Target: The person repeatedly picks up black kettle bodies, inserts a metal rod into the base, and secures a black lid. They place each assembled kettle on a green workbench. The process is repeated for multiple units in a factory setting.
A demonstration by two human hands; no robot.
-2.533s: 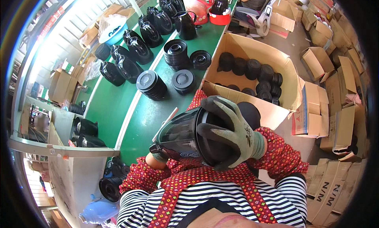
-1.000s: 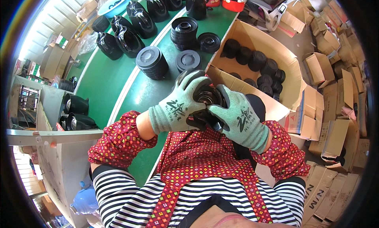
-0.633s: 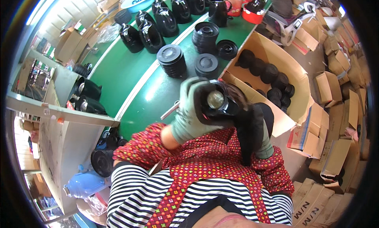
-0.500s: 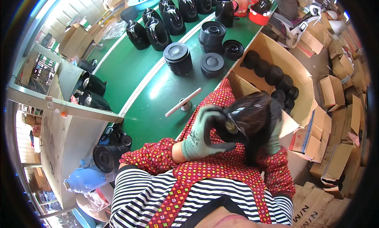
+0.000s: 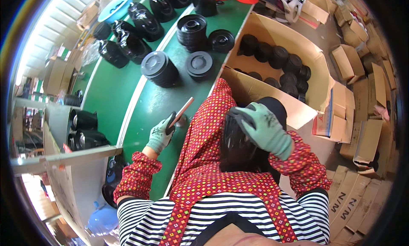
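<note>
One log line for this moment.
left hand: gripping slim bar; right hand: on black jug; green table: black disc stacks

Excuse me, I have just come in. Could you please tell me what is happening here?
A person in gloves has a shiny black vessel in the lap, with the right hand over its upper end. The left hand holds the near end of a thin bar over the green table. Beyond stand stacked black lids and black jugs; an open carton at the right holds black round parts.
</note>
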